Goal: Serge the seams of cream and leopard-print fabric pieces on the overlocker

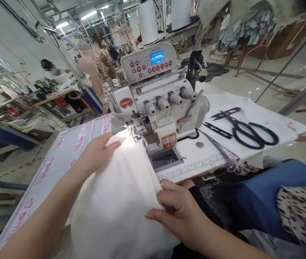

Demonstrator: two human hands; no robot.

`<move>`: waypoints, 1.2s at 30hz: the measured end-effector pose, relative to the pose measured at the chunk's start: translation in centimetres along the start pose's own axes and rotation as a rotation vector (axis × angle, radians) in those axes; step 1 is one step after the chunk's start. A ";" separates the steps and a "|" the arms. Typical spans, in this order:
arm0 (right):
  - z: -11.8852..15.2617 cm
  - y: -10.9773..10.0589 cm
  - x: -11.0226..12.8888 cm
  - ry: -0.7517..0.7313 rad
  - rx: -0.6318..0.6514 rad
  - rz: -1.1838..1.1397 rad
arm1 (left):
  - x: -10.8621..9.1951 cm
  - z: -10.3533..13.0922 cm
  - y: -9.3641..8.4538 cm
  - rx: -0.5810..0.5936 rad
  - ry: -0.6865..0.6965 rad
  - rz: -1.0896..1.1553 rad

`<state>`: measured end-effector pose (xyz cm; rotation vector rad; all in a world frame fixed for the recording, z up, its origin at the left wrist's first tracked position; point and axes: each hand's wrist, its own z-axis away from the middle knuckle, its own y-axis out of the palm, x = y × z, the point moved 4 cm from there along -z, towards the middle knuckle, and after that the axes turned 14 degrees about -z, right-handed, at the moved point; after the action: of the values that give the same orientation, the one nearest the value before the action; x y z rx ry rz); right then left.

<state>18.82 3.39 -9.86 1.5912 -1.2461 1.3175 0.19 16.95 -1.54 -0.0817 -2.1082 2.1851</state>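
White fabric (123, 190) runs from under the lit presser foot of an overlock sewing machine (158, 111) down toward my lap. On the fabric's left edge, close to the needle area, my left hand (100, 151) presses with its thumb on top; its other fingers are partly hidden behind the cloth. My right hand (178, 212) pinches the fabric's right edge between thumb and curled fingers, nearer to me, just below the machine table's front edge. The machine's control panel (150, 63) is lit in blue.
Black scissors (250, 131) and two thread snips, one of them (217, 130) nearest the machine, lie on white paper at the right. Thread cones (148, 23) stand behind the machine. Printed plastic (47, 172) covers the table at left. Another person (57, 72) sits in the background.
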 end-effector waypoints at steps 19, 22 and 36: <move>-1.1 -0.5 -1.4 0.000 -0.031 0.125 | -1.2 -2.3 0.8 -0.149 0.089 -0.240; -2.1 -0.6 -1.5 0.011 -0.049 0.075 | -0.6 -3.7 1.1 -0.169 0.102 -0.254; -5.3 0.7 -3.3 0.180 -0.183 -0.701 | 2.1 -4.6 -0.6 -0.421 0.058 -0.099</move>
<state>16.56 8.87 -11.94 1.5329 -0.5844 0.8430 -1.35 21.78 -1.03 -0.0702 -2.4428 1.6350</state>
